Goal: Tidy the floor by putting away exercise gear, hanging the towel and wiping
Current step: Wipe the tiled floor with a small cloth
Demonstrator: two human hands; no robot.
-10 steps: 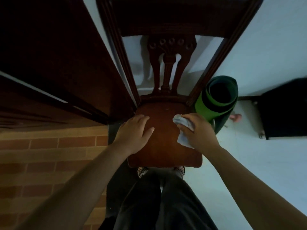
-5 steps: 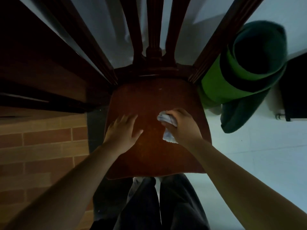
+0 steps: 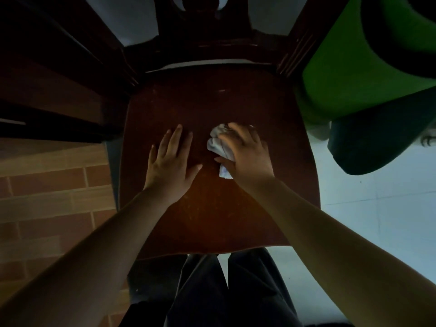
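Cloth [image 3: 218, 143], pale and crumpled, bunched on the wooden chair seat [image 3: 212, 220] a little right of centre, pinned under the right hand [image 3: 245, 154]. Fingers of that hand curled over the wad and gripping it, thumb tucked against its near edge, a small tail of fabric poking out below the palm. Left hand [image 3: 169, 166] just beside it, flat on the bare wood, empty, fingers [image 3: 175, 140] straight and only slightly fanned, thumb angled out toward the cloth; probably bracing the chair. Green rolled exercise mat [image 3: 354, 74] standing upright at the seat's right rear corner, close against the chair's back post, whether touching it or not unclear. Pale tiled floor [image 3: 377, 208] to the right, brick-patterned surface [image 3: 54, 197] to the left. Wiping seemingly in hand, dull specks and smears visible across the seat. Risks from here: a wide sweep rightward knocking the mat over onto the floor; a wad this tight touching little wood and leaving streaks or skipped patches; heavy leaning on the braced palm shifting the chair on smooth tile; loose tail slipping free mid-stroke.
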